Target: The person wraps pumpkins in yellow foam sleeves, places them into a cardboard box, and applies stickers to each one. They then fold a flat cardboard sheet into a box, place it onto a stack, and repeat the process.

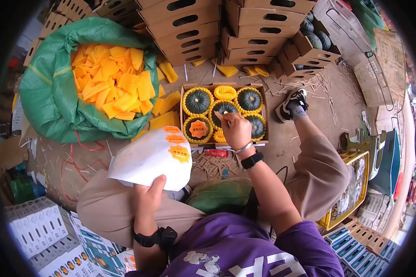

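Note:
My left hand grips the lower edge of a white sheet of stickers, with several orange labels along its right side. Over the open cardboard box, my right hand is closed, its fingertips at the middle dark green pumpkin. Anything pinched there is too small to make out. Several pumpkins sit in yellow foam nets in the box, including one at the upper left. An orange sticker is on the lower-left pumpkin. A coiled yellow foam net fills a gap between pumpkins.
A green sack of yellow foam nets stands at the left. Stacked cardboard boxes rise behind, and more pumpkins lie at the upper right. A yellow crate is by my right knee. Wooden sticks litter the floor.

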`<state>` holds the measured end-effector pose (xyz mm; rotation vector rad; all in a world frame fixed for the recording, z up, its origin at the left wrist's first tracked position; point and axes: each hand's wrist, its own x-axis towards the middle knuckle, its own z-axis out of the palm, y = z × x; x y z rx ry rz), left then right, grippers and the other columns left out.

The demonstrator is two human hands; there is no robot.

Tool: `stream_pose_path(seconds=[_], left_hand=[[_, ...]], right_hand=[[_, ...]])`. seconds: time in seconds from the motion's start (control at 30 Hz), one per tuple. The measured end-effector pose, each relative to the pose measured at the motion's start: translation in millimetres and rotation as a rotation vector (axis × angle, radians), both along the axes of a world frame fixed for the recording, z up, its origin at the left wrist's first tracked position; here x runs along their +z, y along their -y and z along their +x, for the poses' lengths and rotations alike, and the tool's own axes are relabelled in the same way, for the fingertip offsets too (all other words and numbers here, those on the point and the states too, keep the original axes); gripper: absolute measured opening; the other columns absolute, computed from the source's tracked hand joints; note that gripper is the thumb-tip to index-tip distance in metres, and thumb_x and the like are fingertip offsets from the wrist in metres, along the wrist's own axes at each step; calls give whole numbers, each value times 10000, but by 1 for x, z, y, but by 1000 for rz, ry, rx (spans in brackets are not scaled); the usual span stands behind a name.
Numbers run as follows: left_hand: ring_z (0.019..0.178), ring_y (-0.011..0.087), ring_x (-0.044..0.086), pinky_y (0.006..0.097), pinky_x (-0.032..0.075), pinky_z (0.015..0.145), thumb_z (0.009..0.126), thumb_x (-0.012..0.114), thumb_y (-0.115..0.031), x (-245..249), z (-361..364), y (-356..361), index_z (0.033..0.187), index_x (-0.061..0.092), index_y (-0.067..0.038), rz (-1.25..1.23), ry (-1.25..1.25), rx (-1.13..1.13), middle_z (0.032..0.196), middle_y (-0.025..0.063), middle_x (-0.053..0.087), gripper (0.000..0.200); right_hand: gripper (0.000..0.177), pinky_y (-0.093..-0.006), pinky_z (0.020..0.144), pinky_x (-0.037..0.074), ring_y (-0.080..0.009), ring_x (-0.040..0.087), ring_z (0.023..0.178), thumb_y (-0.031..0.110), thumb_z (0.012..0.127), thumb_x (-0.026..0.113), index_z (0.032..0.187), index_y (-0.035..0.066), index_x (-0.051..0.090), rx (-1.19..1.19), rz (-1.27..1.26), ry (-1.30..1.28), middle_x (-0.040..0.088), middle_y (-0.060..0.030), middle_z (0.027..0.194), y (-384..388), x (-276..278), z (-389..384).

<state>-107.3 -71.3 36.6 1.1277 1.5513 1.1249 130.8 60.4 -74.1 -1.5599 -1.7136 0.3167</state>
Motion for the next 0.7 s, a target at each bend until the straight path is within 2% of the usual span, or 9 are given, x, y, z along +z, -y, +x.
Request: stream_pose_path(seconds=[0.1, 0.17, 0.23, 0.3, 0.4, 0.5, 0.57, 0.63, 0.7], left_hand=[[914, 204, 579, 303, 447, 830, 817, 557, -18, -2, -1, -1, 1095, 541, 82, -37, -40, -50, 1030, 115, 608, 296], [951, 188, 561, 302, 437, 849, 810, 558, 0, -5, -4, -1, 1139, 509, 92, -43, -114, -101, 1072, 108, 585, 346], [945, 186, 564, 305, 440, 841, 811, 559, -5, -7, -8, -5, 1135, 504, 100, 1, -190, -156, 1067, 107, 587, 345], [928, 186, 571, 308, 443, 835, 813, 566, -8, -2, 0, -9, 1107, 527, 89, -31, -108, -85, 1038, 113, 601, 312], [915, 184, 577, 305, 445, 831, 808, 573, -2, 0, 4, -14, 1083, 548, 78, -69, 17, 21, 1016, 113, 611, 287], [919, 182, 574, 294, 444, 833, 791, 572, 21, 1, 3, -19, 1093, 543, 80, -28, 159, 126, 1028, 103, 603, 310], [920, 182, 573, 288, 444, 832, 780, 571, 35, -3, -2, -16, 1099, 539, 83, 26, 251, 180, 1033, 98, 599, 324], [1117, 215, 507, 337, 357, 985, 743, 551, 108, -11, -9, -11, 1236, 443, 61, 31, 280, 148, 1180, 127, 534, 507], [1074, 214, 524, 332, 380, 953, 735, 552, 78, -2, 3, -6, 1194, 474, 73, 40, 295, 173, 1144, 124, 548, 466]], right_hand=[[46, -370, 621, 497, -261, 615, 668, 111, 757, 598, 732, 72, 598, 138, 98, 347, 606, -77, 708, -33, -15, 17], [80, -362, 682, 503, -240, 627, 729, 131, 774, 578, 729, 67, 595, 182, -106, 492, 612, -68, 723, -30, -43, 12], [153, -357, 748, 505, -229, 627, 891, 181, 811, 563, 739, 58, 617, 204, 41, 463, 633, -75, 820, -21, -56, 7], [286, -385, 876, 460, -258, 557, 1083, 268, 827, 575, 960, 22, 631, 268, -426, 421, 610, -139, 1070, -26, -33, 5], [510, -445, 1029, 321, -342, 391, 1259, 359, 830, 582, 1245, 71, 515, 214, -61, 576, 454, -206, 1320, -33, -63, 14], [649, -501, 1089, 175, -430, 228, 1327, 406, 835, 572, 1402, 188, 344, 222, -294, 661, 286, -235, 1437, -25, -44, 5], [535, -536, 1076, 172, -479, 234, 1306, 410, 841, 565, 1337, 249, 448, 178, -265, 615, 322, -258, 1408, -24, -28, -3], [492, -504, 1043, 260, -438, 309, 1286, 391, 843, 575, 1281, 175, 520, 268, -594, 773, 370, -266, 1373, -13, 28, -21], [486, -436, 947, 393, -353, 480, 1177, 346, 820, 629, 1230, 95, 556, 569, -465, -91, 483, -248, 1283, 18, 67, -36]])
